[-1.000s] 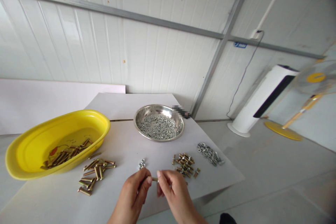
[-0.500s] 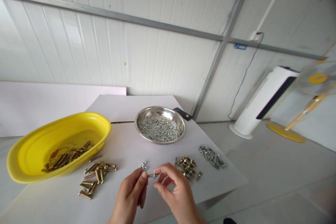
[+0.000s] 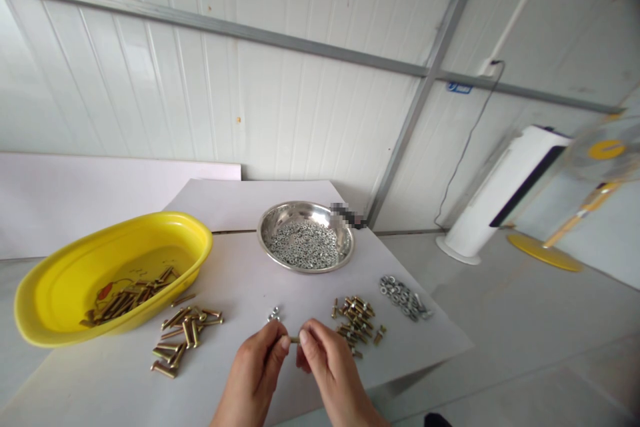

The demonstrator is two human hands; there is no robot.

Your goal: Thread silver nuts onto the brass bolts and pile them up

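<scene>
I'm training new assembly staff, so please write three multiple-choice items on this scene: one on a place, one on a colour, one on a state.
1. What holds a heap of brass bolts?
A. steel bowl
B. yellow tub
C. cardboard box

2. What colour is the fan's base?
A. black
B. blue
C. yellow

3. What are the left hand and right hand doing?
A. pinching one small bolt between them
B. lying flat on the table
C. lifting the tub

1: B, the bolts lie inside the tub.
2: C, the round base on the floor is yellow.
3: A, fingers of both hands meet on the bolt.
</scene>
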